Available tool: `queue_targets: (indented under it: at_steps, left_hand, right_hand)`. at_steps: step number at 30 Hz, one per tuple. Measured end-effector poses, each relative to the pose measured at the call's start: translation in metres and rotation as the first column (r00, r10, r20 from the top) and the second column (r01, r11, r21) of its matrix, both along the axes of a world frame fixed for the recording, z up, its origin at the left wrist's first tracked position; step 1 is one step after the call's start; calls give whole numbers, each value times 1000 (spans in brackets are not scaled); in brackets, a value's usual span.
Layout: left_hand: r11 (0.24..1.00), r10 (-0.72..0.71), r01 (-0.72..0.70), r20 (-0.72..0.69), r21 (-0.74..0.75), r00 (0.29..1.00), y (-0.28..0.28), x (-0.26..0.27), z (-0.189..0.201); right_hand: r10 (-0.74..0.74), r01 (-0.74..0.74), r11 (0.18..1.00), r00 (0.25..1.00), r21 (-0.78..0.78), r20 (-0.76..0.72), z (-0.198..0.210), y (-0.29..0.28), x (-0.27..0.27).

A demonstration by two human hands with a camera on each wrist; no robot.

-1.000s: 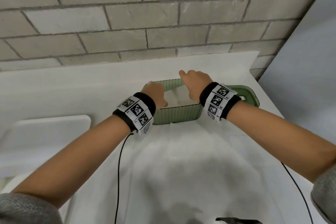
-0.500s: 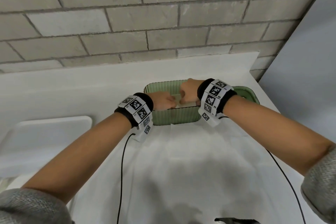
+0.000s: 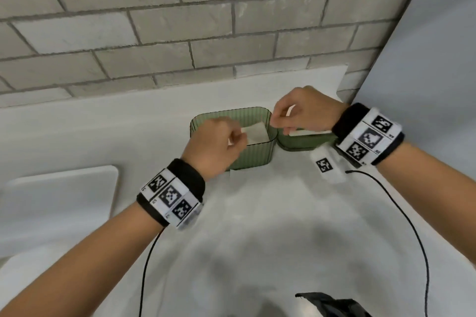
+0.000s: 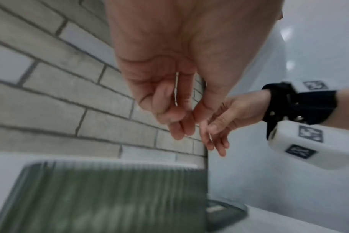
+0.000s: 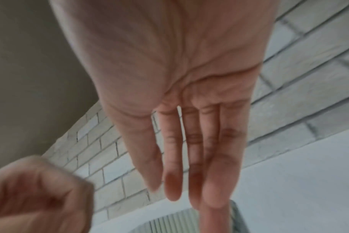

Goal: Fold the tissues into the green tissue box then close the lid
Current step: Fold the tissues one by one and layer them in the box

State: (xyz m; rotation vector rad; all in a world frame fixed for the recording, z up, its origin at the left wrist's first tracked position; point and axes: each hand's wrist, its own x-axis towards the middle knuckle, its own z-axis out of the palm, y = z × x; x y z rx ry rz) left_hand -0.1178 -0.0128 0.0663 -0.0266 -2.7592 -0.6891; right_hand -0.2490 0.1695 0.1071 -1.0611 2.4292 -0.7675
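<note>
The ribbed green tissue box [image 3: 253, 152] holds a flat white tissue [image 3: 256, 132]. The left hand [image 3: 215, 148] is loosely curled, holding nothing; the right hand [image 3: 302, 113] is released, over the lid [image 3: 301, 140]. White counter [image 3: 77, 126], grey brick wall [image 3: 180, 20].

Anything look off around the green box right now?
Nothing stands out. The green tissue box sits upright and open with folded tissue inside; its lid lies beside it, not yet on. No spill or damage shows.

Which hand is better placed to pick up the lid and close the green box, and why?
The right hand, probably. It hovers open directly above the lid, which lies beside the green box on its right. The left hand sits at the box's opposite, left side, fingers curled.
</note>
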Motion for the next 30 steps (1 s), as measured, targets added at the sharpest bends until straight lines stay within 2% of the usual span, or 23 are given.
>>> queue_targets:
  at_steps: [1,3,6,8,11,13,16,22,26,30]
  left_hand:
    - [1000,-6,5,34,25,999,8,8,-7]
    - [1000,-4,0,177,21,984,20,20,-30]
    - [999,19,-6,376,-36,926,32,33,-60]
    - [997,46,-13,458,-74,888,39,36,-69]
    - [990,104,-25,601,-138,792,45,34,-74]
    - [990,109,-24,651,-138,752,47,31,-75]
    - [993,108,-53,678,-101,727,47,24,-76]
    - [983,155,-179,674,-34,722,48,19,-79]
    - [979,149,-205,665,6,732,50,17,-80]
    - [970,159,-243,683,28,713,43,18,-81]
  right_hand:
    - [10,-10,999,1000,35,-11,-2,15,2]
    - [26,-13,978,998,208,-59,-18,41,4]
    - [40,-15,906,998,423,-50,-56,77,7]
    - [38,-9,869,998,494,-48,-78,97,7]
    - [50,-11,837,997,547,-57,-100,114,9]
    - [51,-17,841,998,540,-48,-109,119,13]
    - [40,-5,846,998,533,-54,-112,121,16]
    - [-36,56,889,998,455,-53,-111,124,21]
    - [-138,144,948,990,284,-40,-105,135,20]
    - [-275,276,961,959,-1,64,-90,146,25]
